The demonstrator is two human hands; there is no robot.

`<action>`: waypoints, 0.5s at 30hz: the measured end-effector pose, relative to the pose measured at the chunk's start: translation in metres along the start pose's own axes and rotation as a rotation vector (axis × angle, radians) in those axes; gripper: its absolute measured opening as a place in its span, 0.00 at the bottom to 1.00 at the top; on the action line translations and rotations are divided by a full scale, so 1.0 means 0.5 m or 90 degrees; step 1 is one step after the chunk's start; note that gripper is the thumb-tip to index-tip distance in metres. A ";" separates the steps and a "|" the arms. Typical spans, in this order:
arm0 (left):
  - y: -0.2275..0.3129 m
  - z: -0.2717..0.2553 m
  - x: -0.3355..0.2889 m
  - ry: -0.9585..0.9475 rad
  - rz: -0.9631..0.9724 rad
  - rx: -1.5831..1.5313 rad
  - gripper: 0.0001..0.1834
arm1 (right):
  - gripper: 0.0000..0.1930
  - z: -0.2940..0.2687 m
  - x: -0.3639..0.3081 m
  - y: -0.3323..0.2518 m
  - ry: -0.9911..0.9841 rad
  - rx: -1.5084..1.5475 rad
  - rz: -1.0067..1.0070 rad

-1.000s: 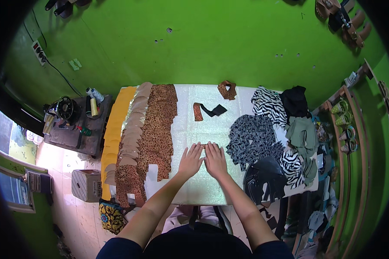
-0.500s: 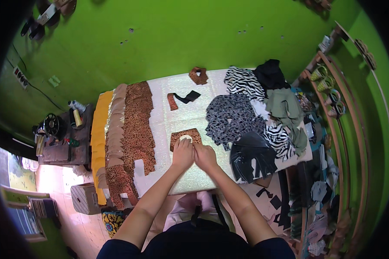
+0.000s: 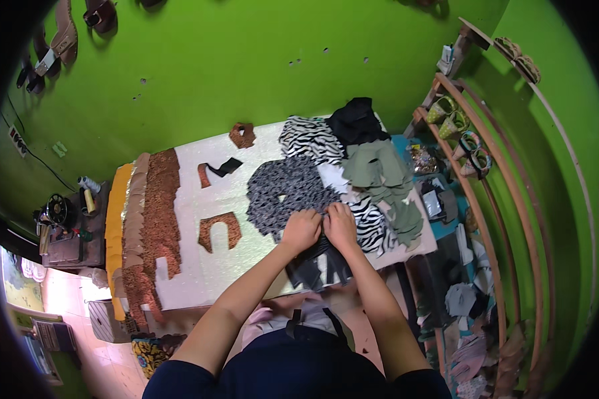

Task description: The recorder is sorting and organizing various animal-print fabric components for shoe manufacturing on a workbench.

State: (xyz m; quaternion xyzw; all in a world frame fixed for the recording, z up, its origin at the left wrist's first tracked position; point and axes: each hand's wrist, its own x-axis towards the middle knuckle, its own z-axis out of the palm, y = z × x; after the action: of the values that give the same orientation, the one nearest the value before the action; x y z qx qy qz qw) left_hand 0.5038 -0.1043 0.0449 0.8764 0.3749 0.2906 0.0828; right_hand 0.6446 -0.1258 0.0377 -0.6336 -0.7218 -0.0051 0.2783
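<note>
My left hand (image 3: 302, 229) and my right hand (image 3: 340, 225) are side by side over a fanned stack of black cut pieces (image 3: 321, 269) near the table's front edge. The fingers of both are bent and closed at the stack's upper edge; the fingertips are partly hidden. Just beyond the hands spreads a round heap of grey-and-black patterned pieces (image 3: 283, 193). A brown leopard-print arch-shaped piece (image 3: 231, 229) lies flat to their left, touched by neither hand. Zebra-print pieces (image 3: 373, 226) are close to the right hand.
Overlapping rows of leopard-print (image 3: 161, 213), tan and yellow pieces (image 3: 115, 219) cover the table's left side. Olive pieces (image 3: 379, 166) and black fabric (image 3: 356, 120) lie at the right. A wooden rack with sandals (image 3: 454, 123) stands beyond; a dark side table (image 3: 80, 236) holds thread spools.
Both hands have left the leopard-print piece, which now lies free on the table, and moved right onto the black pieces. The whole view has shifted to the right.
</note>
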 end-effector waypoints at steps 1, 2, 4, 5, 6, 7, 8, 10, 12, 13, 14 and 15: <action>0.018 0.029 0.015 -0.028 0.014 -0.028 0.06 | 0.10 -0.005 -0.005 0.038 -0.037 -0.019 0.018; 0.030 0.054 0.030 -0.041 0.023 -0.059 0.07 | 0.18 -0.004 -0.006 0.072 -0.134 -0.040 0.069; 0.049 0.097 0.058 -0.027 -0.020 -0.096 0.08 | 0.22 -0.008 -0.007 0.121 -0.156 -0.081 0.074; 0.058 0.115 0.068 -0.019 -0.059 -0.132 0.08 | 0.26 -0.013 -0.006 0.137 -0.177 -0.118 0.086; 0.069 0.131 0.074 -0.015 -0.066 -0.129 0.08 | 0.32 -0.012 -0.007 0.161 -0.222 -0.125 0.100; 0.083 0.143 0.079 -0.032 -0.117 -0.129 0.08 | 0.32 -0.010 -0.005 0.183 -0.224 -0.124 0.097; 0.094 0.154 0.085 -0.048 -0.169 -0.127 0.08 | 0.32 -0.007 -0.002 0.202 -0.260 -0.119 0.086; 0.100 0.162 0.090 -0.041 -0.181 -0.121 0.08 | 0.28 -0.006 0.009 0.224 -0.302 -0.106 0.066; 0.101 0.165 0.096 -0.046 -0.201 -0.116 0.08 | 0.24 -0.019 0.031 0.241 -0.326 -0.071 0.051; 0.103 0.164 0.101 -0.046 -0.204 -0.112 0.08 | 0.20 -0.025 0.038 0.251 -0.346 -0.041 0.044; 0.104 0.162 0.106 -0.048 -0.214 -0.110 0.09 | 0.14 -0.020 0.037 0.267 -0.272 -0.023 0.004; 0.105 0.161 0.111 -0.051 -0.224 -0.109 0.10 | 0.14 -0.020 0.042 0.279 -0.271 -0.020 0.003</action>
State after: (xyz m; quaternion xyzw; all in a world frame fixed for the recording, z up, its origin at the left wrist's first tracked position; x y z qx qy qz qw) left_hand 0.6122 -0.0964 0.0232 0.7978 0.4927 0.2676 0.2217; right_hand 0.7754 -0.0828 0.0065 -0.6263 -0.7627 0.1184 0.1096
